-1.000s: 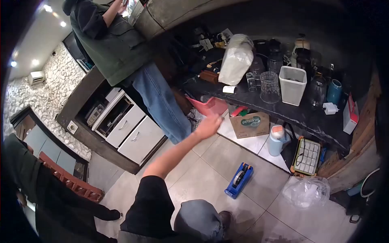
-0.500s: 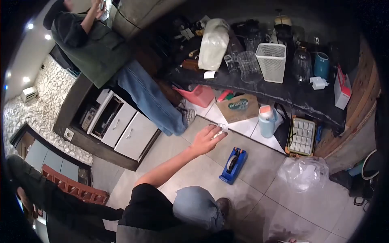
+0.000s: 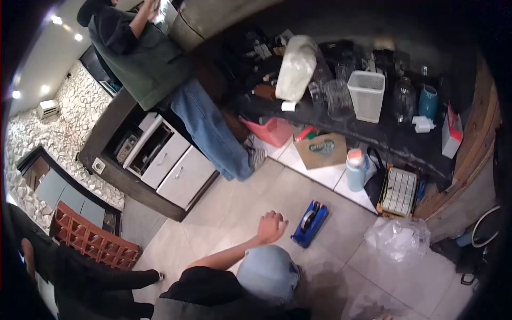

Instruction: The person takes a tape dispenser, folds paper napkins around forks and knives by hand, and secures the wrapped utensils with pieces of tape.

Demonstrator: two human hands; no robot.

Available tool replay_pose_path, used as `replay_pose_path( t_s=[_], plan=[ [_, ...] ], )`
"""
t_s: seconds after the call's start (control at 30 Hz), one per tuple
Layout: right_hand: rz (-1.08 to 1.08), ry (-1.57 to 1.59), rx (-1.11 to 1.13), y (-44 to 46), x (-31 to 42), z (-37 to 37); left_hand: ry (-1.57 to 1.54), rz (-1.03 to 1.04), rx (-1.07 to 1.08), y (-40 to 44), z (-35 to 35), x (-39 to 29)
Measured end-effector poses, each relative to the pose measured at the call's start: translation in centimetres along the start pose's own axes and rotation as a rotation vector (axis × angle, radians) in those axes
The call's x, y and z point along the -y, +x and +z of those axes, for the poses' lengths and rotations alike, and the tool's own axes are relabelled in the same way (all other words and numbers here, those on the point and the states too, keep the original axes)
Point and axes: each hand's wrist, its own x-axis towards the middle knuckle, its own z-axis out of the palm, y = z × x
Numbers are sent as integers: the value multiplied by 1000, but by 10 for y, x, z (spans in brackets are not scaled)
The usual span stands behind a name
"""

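My left hand [image 3: 272,228] is low over the tiled floor, its fingers curled inward. Whether anything small lies inside them is hidden. Just right of it, a blue tape dispenser [image 3: 310,224] with a roll of tape stands on the floor, apart from the fingers. My bent knee [image 3: 268,273] in light denim is directly below the hand. My right hand does not show.
Glassware and a white bin [image 3: 366,96] stand on a dark shelf [image 3: 384,140]. Below are a red bin [image 3: 272,132], a cardboard box [image 3: 321,154], a blue bottle [image 3: 356,173] and an organizer [image 3: 398,192]. A plastic bag [image 3: 397,239] lies right. Two people stand left.
My left hand has drawn back from near the red bin and box, down toward my knee, and its fingers have curled in. The view has shifted; the tape dispenser stays on the floor.
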Motion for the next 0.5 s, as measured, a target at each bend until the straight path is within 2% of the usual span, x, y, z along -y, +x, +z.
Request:
replay_pose_path(
  t_s=[0.07,0.13,0.17,0.2,0.23,0.27,0.3,0.37,0.47,0.5],
  plan=[
    [-11,5,4,-4,2,-15,-21,-20,46,-43,35,-9],
    [-25,41,28,-9,4,-47,-54,-253,171,-57,70,-15],
    [-27,62,57,-13,7,-62,-113,-314,149,-65,104,-2],
    [-23,88,104,-16,7,-74,-225,-362,161,-68,106,-13],
    [-21,121,120,-19,7,-78,-353,-371,181,-68,110,-17],
    [-32,155,121,-23,4,-76,-427,-287,68,-65,130,-15],
    [-183,192,-58,-31,-1,-57,-468,-183,-37,-59,153,-10],
    [-96,182,-185,-71,19,-8,-645,-357,-32,-54,151,-22],
    [-131,153,-204,-56,12,-26,-517,-318,-69,-58,140,-27],
    [-24,74,-19,-52,20,-47,-524,-299,-96,-55,141,-26]
  ],
)
